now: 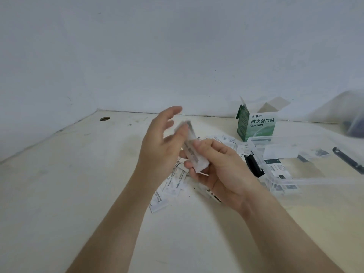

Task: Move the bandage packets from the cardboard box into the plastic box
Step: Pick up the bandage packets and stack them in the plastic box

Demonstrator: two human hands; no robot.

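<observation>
The right hand [220, 170] pinches a stack of bandage packets [194, 152]. The left hand [159, 146], fingers spread, touches the stack's left side.

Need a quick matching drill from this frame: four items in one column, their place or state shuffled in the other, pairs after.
Items:
1. stack of packets
2. cardboard box
3. plastic box
4. loose packets

States:
A. clear, lid off, at right on the table
B. scattered flat on the table under the hands
C. held in the right hand, left hand open beside it
D. upright at the back, top flaps open

Pairs: 1-C, 2-D, 3-A, 4-B
</observation>
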